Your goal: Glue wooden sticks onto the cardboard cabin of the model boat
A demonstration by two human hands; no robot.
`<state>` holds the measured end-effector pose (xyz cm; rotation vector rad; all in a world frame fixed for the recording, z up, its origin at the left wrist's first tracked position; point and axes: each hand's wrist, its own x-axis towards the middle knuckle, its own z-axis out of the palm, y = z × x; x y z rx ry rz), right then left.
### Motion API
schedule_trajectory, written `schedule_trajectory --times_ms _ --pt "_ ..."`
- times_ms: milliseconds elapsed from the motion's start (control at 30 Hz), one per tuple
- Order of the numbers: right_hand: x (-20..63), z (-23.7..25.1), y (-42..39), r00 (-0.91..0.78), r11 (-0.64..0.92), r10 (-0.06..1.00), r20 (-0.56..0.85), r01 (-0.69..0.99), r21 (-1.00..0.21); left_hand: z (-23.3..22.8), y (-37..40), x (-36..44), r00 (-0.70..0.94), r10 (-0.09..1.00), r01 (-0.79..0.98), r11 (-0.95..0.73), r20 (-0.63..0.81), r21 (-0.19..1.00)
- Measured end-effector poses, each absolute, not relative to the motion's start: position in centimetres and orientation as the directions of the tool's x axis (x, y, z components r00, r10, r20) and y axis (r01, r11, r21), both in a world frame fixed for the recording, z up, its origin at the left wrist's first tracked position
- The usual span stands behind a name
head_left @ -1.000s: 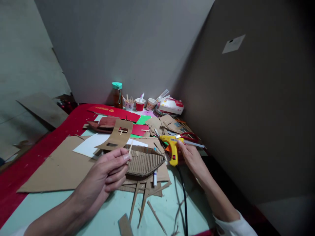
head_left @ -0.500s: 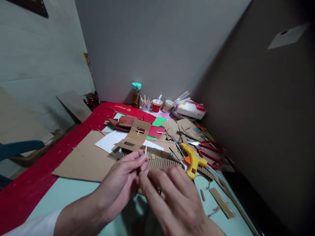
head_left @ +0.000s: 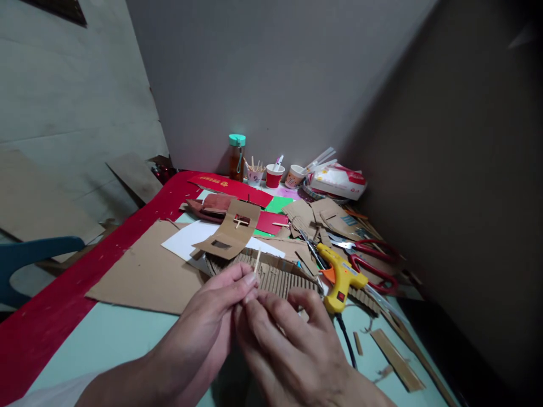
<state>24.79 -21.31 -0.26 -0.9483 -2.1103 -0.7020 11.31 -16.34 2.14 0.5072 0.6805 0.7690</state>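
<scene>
My left hand (head_left: pixel 212 319) pinches a thin pale wooden stick (head_left: pixel 257 260) between thumb and forefinger, its tip pointing up. Pressed against the left fingertips, my right hand (head_left: pixel 294 345) has its thumb and fingers closed; whatever lies between them is hidden. Just beyond both hands is a piece of ribbed corrugated cardboard (head_left: pixel 278 281). Behind it stands a bent cardboard strip (head_left: pixel 234 237) with two cut-out openings, a small stick cross at the upper one. To the right of my right hand lies a yellow glue gun (head_left: pixel 341 278) with an orange tip.
Red-handled scissors (head_left: pixel 375 249) lie beyond the glue gun, among cardboard scraps (head_left: pixel 339 217). A large cardboard sheet (head_left: pixel 144 271) covers the left side. At the back stand a bottle (head_left: pixel 236 158), a cup of sticks (head_left: pixel 255 176) and other paper cups. A cardboard strip (head_left: pixel 396 359) lies at right.
The view has shifted slightly. More of the stick shows above my left fingertips, and my right fingers have bunched closer against the left ones. The glue gun's cord is now visible.
</scene>
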Motion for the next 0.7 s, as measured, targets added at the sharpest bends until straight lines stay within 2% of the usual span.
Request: schedule_trajectory --times_ms 67,267,400,500,567,700 --pt "25.1 -0.3 -21.2 -0.481 0.607 0.421 0.769 0.78 0.155 2.0 -16.6 11.5 0.553 0.76 -0.426 0.61 -0.341 0.668" --pt "25.8 -0.3 -21.2 -0.487 0.657 0.427 0.761 0.746 0.109 1.7 -16.8 12.1 0.489 0.804 -0.367 0.543 -0.34 0.756" --pt "26.0 0.2 -21.1 -0.462 0.64 0.472 0.751 0.765 0.069 2.3 -16.5 12.1 0.437 0.855 -0.301 0.432 -0.279 0.85" --pt "26.3 0.9 -20.8 -0.346 0.607 0.528 0.776 0.793 -0.059 3.1 -16.4 11.9 0.367 0.924 -0.136 0.166 -0.106 0.977" --pt "26.6 1.4 -20.6 -0.255 0.593 0.551 0.794 0.789 -0.159 3.5 -16.4 11.7 0.294 0.956 -0.012 0.003 0.0 1.0" --pt "27.2 2.1 -20.8 -0.05 0.56 0.603 0.796 0.737 -0.378 3.8 -16.6 11.6 0.25 0.967 0.152 -0.081 0.041 0.985"
